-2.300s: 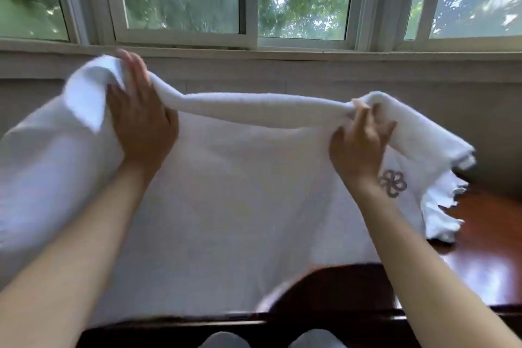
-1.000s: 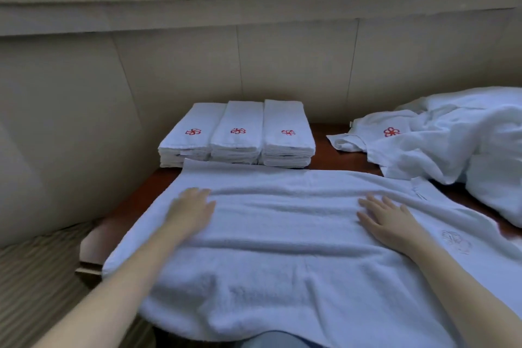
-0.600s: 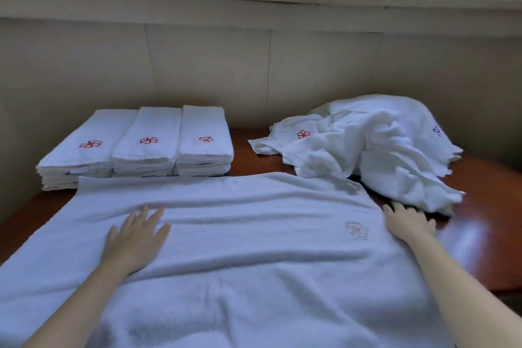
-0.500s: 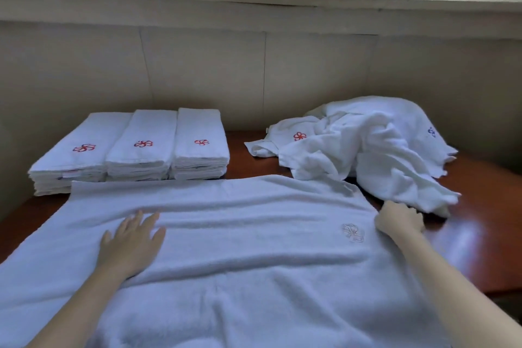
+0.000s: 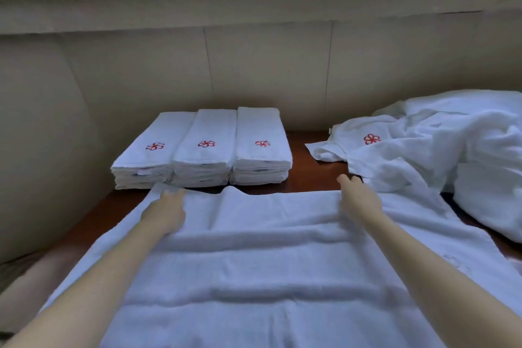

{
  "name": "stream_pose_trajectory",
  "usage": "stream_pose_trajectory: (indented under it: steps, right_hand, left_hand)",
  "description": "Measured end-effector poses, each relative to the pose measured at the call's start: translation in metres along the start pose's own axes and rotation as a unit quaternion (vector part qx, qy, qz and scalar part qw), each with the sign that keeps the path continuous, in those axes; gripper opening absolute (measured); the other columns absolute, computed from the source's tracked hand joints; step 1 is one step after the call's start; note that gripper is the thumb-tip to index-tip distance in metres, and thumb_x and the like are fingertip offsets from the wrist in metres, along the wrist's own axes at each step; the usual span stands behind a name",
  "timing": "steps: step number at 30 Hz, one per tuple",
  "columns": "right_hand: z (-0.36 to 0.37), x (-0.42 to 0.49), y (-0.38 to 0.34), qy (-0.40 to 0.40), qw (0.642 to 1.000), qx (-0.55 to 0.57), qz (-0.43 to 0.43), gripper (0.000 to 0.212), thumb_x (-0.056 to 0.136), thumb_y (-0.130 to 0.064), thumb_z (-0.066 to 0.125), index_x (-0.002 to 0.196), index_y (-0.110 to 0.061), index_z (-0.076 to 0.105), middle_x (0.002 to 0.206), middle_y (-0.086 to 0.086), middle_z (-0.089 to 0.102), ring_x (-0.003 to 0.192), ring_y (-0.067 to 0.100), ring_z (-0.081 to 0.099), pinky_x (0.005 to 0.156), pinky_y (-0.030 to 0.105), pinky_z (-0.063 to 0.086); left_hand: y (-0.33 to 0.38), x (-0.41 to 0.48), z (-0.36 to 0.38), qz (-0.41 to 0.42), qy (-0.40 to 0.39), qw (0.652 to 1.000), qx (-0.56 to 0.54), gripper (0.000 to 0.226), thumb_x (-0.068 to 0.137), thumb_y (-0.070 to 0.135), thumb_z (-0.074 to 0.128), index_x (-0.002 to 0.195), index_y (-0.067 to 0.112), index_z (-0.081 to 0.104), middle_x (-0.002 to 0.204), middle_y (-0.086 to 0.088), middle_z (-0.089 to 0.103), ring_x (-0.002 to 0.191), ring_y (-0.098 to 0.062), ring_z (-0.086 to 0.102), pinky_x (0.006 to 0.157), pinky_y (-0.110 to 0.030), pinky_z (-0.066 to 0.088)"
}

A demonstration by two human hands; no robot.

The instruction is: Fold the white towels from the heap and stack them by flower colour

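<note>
Both hands had moved from the middle of the large white terry towel (image 5: 271,257), spread on the dark wooden table (image 5: 310,178), up to its far edge. The left hand (image 5: 166,210) and right hand (image 5: 357,199) lay flat with relaxed fingers, apparently smoothing it before the first fold.

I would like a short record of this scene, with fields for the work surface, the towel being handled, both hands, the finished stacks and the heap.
surface: dark red-brown wooden table
towel in work: white terry towel spread flat
left hand: at the towel's far edge; grip unclear
right hand: at the far edge; grip unclear
stacks: three folded white towel stacks with red flowers, side by side
heap: unfolded white towels, one red flower visible
</note>
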State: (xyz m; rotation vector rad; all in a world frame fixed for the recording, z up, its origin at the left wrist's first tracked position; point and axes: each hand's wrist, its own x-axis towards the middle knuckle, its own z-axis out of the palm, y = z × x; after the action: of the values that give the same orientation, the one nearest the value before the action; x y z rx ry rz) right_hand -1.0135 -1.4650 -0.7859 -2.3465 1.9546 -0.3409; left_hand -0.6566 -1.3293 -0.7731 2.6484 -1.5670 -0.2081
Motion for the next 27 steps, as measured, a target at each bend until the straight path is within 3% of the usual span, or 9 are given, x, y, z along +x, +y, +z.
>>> stream_pose_trajectory:
  steps: [2,6,8,11,14,17,19,23,27]
  right_hand:
    - [-0.008,0.021,0.014,-0.054,0.997,-0.043,0.039,0.033,0.088,-0.011,0.042,0.121,-0.012,0.044,0.128,0.014,0.044,0.116,0.032,0.047,0.089,0.038,0.044]
    - [-0.018,0.044,0.024,-0.157,0.977,-0.104,0.098,0.049,0.089,-0.026,0.044,0.136,-0.013,0.042,0.153,0.017,0.019,0.129,0.03,0.041,0.097,0.038,0.041]
    - [-0.021,0.048,0.025,-0.141,0.977,-0.122,0.107,0.04,0.088,-0.027,0.045,0.126,-0.013,0.052,0.147,0.015,0.031,0.12,0.029,0.048,0.086,0.036,0.043]
    - [-0.024,0.048,0.031,-0.007,0.994,-0.073,0.084,0.007,0.085,-0.012,0.049,0.091,-0.011,0.053,0.114,0.017,0.058,0.101,0.033,0.055,0.072,0.032,0.04]
    - [-0.04,0.043,0.03,0.171,0.981,0.063,0.069,0.011,0.084,-0.002,0.05,0.094,0.001,0.052,0.099,0.028,0.058,0.093,0.041,0.054,0.068,0.035,0.033]
    - [-0.063,0.028,0.026,0.29,0.935,0.195,0.059,0.009,0.082,-0.008,0.044,0.086,-0.001,0.047,0.08,0.023,0.049,0.073,0.037,0.045,0.063,0.035,0.029]
    - [-0.064,0.008,0.03,0.294,0.927,0.228,0.052,0.006,0.081,-0.002,0.047,0.083,-0.006,0.043,0.076,0.016,0.045,0.071,0.032,0.04,0.063,0.035,0.028]
    - [-0.01,-0.058,0.045,0.186,0.968,0.168,0.02,0.017,0.083,0.003,0.048,0.083,-0.011,0.037,0.083,0.013,0.047,0.068,0.03,0.042,0.058,0.036,0.034]
    - [0.016,-0.09,0.055,0.102,0.99,0.102,-0.002,0.013,0.095,-0.009,0.039,0.083,-0.013,0.036,0.098,0.012,0.051,0.078,0.035,0.055,0.068,0.043,0.045]
  left_hand:
    - [-0.014,0.024,-0.008,0.011,-0.043,0.999,0.022,0.065,0.093,0.012,0.038,0.15,0.032,0.014,0.155,-0.012,0.008,0.116,-0.03,0.051,0.08,-0.03,0.045]
    - [-0.017,0.055,-0.025,0.047,-0.107,0.992,0.049,0.039,0.083,0.005,0.046,0.115,0.027,0.049,0.123,-0.007,0.031,0.09,-0.025,0.05,0.066,-0.029,0.041]
    - [-0.018,0.059,-0.031,0.063,-0.124,0.989,0.056,0.014,0.08,0.005,0.05,0.081,0.019,0.051,0.097,-0.003,0.039,0.071,-0.021,0.045,0.059,-0.027,0.038]
    - [-0.024,0.058,-0.039,0.071,-0.078,0.993,0.06,0.023,0.078,0.005,0.051,0.063,0.016,0.038,0.072,-0.002,0.043,0.063,-0.02,0.04,0.057,-0.029,0.035]
    - [-0.024,0.046,-0.048,0.064,0.181,0.981,0.019,0.016,0.081,0.002,0.05,0.07,0.011,0.043,0.088,-0.011,0.051,0.079,-0.032,0.052,0.065,-0.037,0.037]
    - [-0.019,0.023,-0.054,0.075,0.403,0.904,-0.123,0.013,0.079,-0.007,0.053,0.09,0.001,0.051,0.103,-0.02,0.053,0.078,-0.043,0.053,0.061,-0.041,0.035]
    - [-0.021,0.004,-0.047,0.067,0.386,0.909,-0.142,0.03,0.077,-0.01,0.053,0.105,-0.001,0.049,0.113,-0.02,0.052,0.084,-0.044,0.054,0.061,-0.043,0.037]
    - [-0.035,-0.038,0.018,0.008,0.187,0.978,-0.094,0.04,0.09,0.006,0.049,0.13,0.007,0.045,0.131,-0.014,0.044,0.108,-0.036,0.052,0.078,-0.039,0.042]
    - [-0.054,-0.066,0.05,-0.038,0.148,0.97,-0.19,0.038,0.097,0.018,0.045,0.134,0.009,0.045,0.138,-0.008,0.04,0.118,-0.026,0.046,0.086,-0.035,0.041]
